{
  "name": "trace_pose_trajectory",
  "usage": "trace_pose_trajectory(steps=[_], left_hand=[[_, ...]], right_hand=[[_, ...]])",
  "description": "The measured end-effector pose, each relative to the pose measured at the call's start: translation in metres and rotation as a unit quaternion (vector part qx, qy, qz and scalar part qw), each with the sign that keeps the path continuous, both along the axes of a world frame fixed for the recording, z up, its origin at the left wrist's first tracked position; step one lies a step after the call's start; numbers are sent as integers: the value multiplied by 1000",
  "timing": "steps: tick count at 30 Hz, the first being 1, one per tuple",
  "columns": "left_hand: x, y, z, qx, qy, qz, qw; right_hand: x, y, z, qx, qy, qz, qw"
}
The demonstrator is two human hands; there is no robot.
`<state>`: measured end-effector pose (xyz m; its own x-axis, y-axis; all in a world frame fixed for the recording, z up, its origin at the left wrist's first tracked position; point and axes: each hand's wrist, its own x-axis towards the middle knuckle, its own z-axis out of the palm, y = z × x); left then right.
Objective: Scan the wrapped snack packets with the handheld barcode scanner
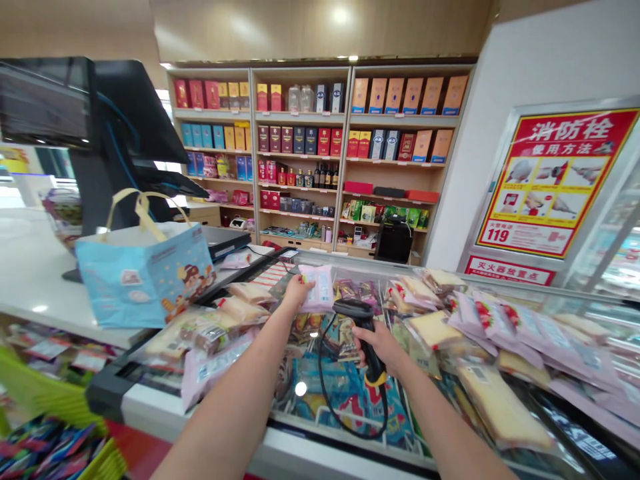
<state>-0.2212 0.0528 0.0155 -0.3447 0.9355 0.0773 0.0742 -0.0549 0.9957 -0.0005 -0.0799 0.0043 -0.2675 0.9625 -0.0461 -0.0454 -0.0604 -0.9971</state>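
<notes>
My left hand point(296, 292) grips the edge of a pink plastic-wrapped food packet point(317, 288), holding it above the display case. My right hand point(380, 348) is closed around a black handheld barcode scanner point(361, 319) with a yellow band near its base. The scanner's head points up and left, close to the packet, and its black cable point(325, 380) loops down over the goods. Many wrapped pastry packets point(435, 330) lie heaped on the glass-topped chilled display case point(300, 257) below both hands.
A blue paper gift bag point(147, 277) with yellow handles stands on the white counter point(40, 267) at left, beside a black checkout monitor point(45, 100). Wooden shelves point(320, 153) of boxed goods and bottles fill the back wall. A green basket point(60, 400) sits low at left.
</notes>
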Motion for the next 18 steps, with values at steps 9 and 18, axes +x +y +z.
trace_pose_trajectory(steps=[9,18], left_hand=[[9,2,-7,-9,75,1,997],[13,0,-5,-26,54,0,998]], right_hand=[[1,0,1,1,-21,18,1000],[1,4,-2,-3,-4,1,1000]])
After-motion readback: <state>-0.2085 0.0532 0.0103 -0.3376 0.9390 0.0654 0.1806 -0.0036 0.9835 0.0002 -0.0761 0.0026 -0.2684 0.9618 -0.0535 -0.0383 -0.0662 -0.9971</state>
